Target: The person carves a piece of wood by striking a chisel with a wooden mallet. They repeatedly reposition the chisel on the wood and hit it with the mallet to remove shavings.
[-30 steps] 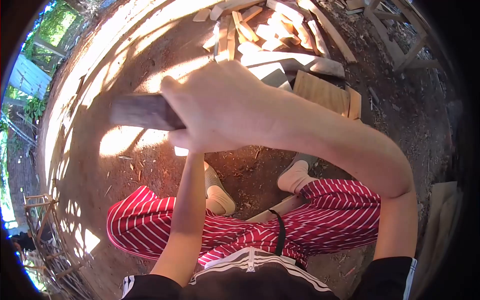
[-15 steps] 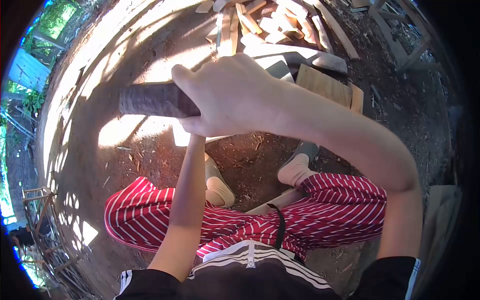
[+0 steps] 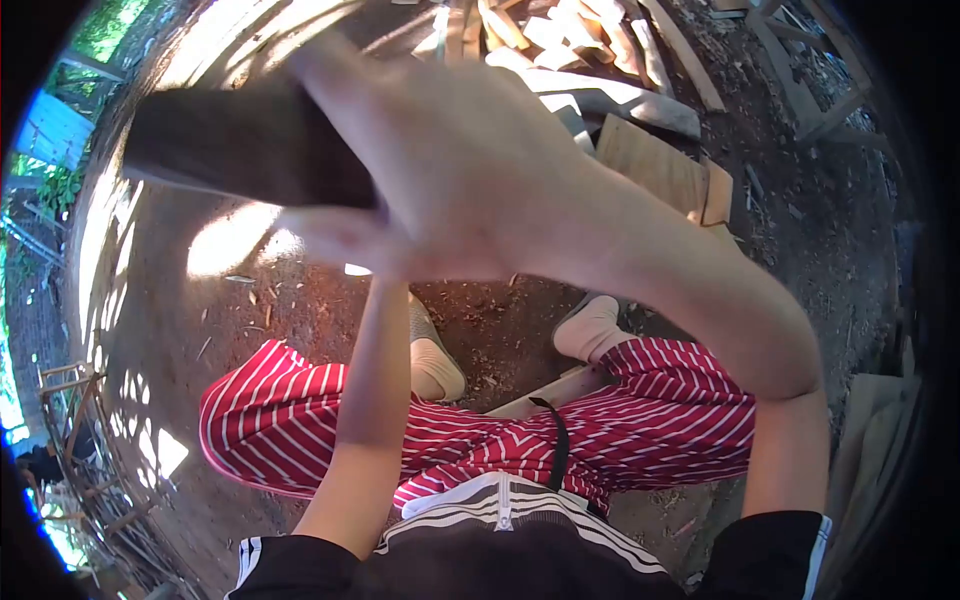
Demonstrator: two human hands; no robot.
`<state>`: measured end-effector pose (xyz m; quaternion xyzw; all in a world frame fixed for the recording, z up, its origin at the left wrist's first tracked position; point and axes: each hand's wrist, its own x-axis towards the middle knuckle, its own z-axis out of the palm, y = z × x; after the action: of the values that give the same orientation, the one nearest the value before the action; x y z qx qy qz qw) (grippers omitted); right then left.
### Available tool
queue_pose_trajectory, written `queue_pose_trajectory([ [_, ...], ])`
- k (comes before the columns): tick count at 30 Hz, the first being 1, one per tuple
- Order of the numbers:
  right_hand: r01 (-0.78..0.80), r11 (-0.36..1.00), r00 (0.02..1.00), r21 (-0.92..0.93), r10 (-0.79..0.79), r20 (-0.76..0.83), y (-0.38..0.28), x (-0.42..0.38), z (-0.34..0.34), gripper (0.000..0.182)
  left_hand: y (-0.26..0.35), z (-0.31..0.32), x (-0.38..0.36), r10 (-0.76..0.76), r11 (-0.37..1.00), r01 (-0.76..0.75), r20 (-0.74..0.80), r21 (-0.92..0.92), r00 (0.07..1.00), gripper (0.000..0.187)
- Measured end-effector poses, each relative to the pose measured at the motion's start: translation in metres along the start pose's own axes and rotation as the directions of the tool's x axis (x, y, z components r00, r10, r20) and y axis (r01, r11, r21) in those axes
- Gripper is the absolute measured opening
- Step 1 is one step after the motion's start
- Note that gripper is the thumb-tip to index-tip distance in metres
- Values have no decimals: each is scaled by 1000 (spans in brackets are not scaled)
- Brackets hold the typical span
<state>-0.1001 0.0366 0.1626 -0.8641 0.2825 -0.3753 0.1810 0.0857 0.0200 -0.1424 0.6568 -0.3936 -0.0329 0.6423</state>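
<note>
Close to the camera, my right hand (image 3: 460, 170) is closed around a dark, block-like object (image 3: 245, 145), blurred by motion, which sticks out to the left past the fingers. A thumb or finger shows along its lower side. My left forearm (image 3: 375, 400) rises from the lower left, and its wrist passes behind my right hand. The fingers of my left hand are hidden there, so what they hold cannot be seen.
Split wood pieces (image 3: 575, 40) lie at the top. Below them are a long grey log (image 3: 640, 108) and a flat wooden block (image 3: 650, 165). A board (image 3: 550, 392) lies between the legs. Stick frames (image 3: 75, 410) stand at the left, and planks (image 3: 880, 430) lie at the right.
My right hand and the dark object have moved up and to the left and look larger, nearer the camera. The view has shifted slightly.
</note>
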Motion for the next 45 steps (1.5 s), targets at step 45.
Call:
queue_pose_trajectory([
  [45,-663,610,650,-434,757,70,164,-168,79,62,164,16,77,-271,695,264,96,-669,958,21],
])
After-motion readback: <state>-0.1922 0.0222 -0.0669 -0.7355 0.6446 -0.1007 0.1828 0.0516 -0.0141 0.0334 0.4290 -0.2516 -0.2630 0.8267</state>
